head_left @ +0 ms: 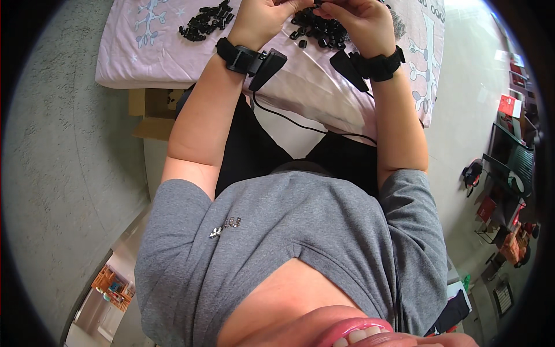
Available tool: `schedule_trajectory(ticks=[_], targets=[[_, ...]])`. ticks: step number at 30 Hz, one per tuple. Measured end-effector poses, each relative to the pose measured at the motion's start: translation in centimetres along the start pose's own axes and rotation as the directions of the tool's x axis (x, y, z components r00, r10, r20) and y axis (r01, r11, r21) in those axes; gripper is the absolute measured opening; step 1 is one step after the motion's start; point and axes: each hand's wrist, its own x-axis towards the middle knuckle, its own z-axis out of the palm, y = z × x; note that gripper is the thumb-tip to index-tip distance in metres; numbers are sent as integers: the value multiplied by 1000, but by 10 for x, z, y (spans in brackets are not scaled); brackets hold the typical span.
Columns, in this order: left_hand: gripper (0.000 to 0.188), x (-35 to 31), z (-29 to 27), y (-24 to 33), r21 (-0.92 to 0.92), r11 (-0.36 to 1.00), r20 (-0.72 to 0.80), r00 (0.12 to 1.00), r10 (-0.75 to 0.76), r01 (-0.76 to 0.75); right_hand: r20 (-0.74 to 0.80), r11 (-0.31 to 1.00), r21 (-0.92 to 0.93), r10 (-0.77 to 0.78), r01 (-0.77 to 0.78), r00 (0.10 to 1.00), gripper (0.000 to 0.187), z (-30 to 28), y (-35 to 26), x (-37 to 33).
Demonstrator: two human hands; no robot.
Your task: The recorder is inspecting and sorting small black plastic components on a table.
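Both my hands meet at the upper edge of the head view, above a table with a pink patterned cloth. The fingers of my left hand are closed in a pinch, cut off partly by the picture's edge. My right hand also pinches, its fingertips close to the left ones. What lies between them is too small and too near the edge to make out. Under and beside my right hand spreads a heap of small black plastic-looking pieces. A second group of similar black pieces lies left of my left wrist.
Black wrist straps with dark blocks sit on both wrists, and a black cable hangs between them over my lap. An open cardboard box stands below the table's left side. A grey wall rises at left; a chair stands at right.
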Motion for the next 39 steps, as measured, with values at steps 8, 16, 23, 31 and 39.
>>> schedule_trajectory(ticks=[8,16,23,31,39], targets=[[21,1,-2,-4,-238,962,-43,988,-147,133,-346,865,-341,248,-368,905,8,5,-11,-1],[24,-9,22,6,-10,997,-73,995,71,-72,-326,892,-329,202,-311,924,12,-7,-3,-6],[20,-12,29,17,-70,997,-123,992,35,-44,-17,998,-66,4,-5,1000,20,10,-4,1],[20,-18,33,31,245,938,-27,965,260,-246,24,962,-272,1,5,1000,43,36,-17,5],[25,-18,-37,44,867,480,-253,947,196,132,-225,55,-973,34,-226,974,22,-28,-52,1]])
